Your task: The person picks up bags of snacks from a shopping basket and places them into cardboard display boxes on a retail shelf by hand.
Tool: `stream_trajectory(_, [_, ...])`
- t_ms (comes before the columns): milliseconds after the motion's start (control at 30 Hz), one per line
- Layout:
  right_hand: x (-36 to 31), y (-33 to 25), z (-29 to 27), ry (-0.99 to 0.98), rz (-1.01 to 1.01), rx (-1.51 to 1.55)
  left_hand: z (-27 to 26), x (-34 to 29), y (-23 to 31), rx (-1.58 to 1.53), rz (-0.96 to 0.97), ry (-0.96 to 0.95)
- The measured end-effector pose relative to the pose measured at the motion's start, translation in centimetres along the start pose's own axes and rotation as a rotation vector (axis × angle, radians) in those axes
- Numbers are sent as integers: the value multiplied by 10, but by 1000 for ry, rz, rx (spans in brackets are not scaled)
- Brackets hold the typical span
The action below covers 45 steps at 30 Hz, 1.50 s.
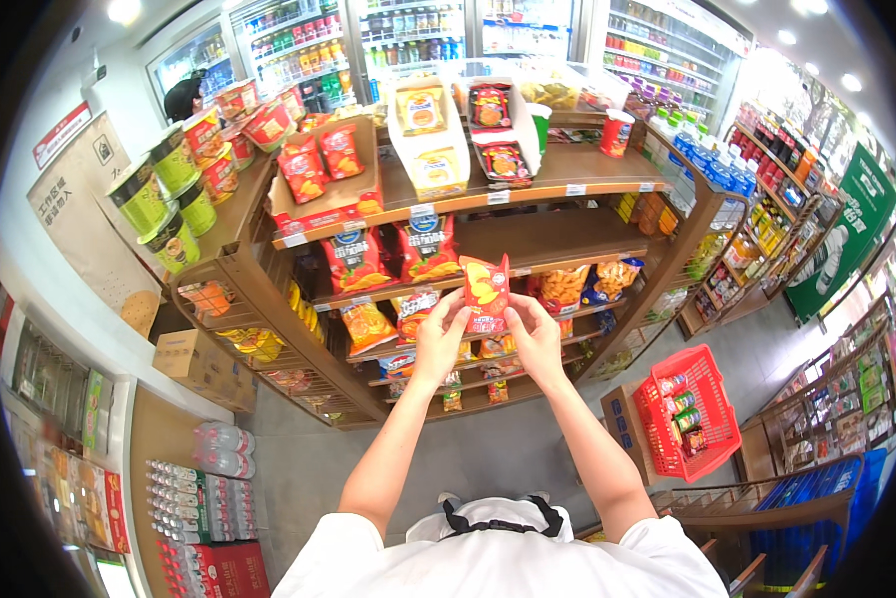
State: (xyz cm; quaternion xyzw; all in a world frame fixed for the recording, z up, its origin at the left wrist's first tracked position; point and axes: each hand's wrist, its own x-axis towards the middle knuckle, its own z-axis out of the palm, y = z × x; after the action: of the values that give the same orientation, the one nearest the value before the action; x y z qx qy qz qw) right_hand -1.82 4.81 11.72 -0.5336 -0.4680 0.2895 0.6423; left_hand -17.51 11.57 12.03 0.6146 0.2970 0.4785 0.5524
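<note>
Between my two hands, held upright in front of the snack shelf, is a small red snack bag (486, 291) with yellow chips pictured on it. My left hand (444, 334) pinches its lower left edge, and my right hand (534, 334) grips the lower right edge. Behind it on the shelf, larger red chip bags (428, 247) stand to the left. Packs of nut-like snacks (564, 287) sit to the right. On the top shelf, an open carton (370, 189) holds similar small red bags (340, 151). White display boxes (426, 120) beside it carry yellow and dark packs.
A red shopping basket (687, 414) with several packs inside rests on a cardboard box (627, 429) at my right. Instant noodle tubs (174, 164) are stacked at the shelf's left end. Bottled water packs (223, 448) stand on the floor at left. Drink fridges (413, 40) line the back.
</note>
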Motion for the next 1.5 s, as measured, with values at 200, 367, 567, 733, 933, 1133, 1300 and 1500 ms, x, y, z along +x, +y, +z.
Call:
stream_trajectory(200, [22, -17, 57, 135, -133, 23, -39, 16, 34, 122, 149, 89])
stream_trajectory(367, [43, -43, 88, 154, -232, 35, -61, 33, 67, 141, 240, 111])
stream_trajectory(567, [83, -67, 104, 26, -283, 39, -85, 66, 92, 176, 304, 160])
stream_trajectory(733, [119, -81, 118, -33, -299, 31, -98, 91, 106, 211, 346, 223])
stream_trajectory(933, [165, -84, 137, -99, -368, 73, -110, 122, 123, 341, 314, 261])
stream_trajectory(1133, [195, -97, 144, -190, -380, 63, -122, 151, 123, 485, 304, 378])
stream_trajectory(1300, [215, -90, 145, -255, -382, -9, -126, 169, 113, 410, 308, 383])
stream_trajectory(1500, [233, -95, 162, -235, -389, 68, -133, 190, 127, 448, 315, 381])
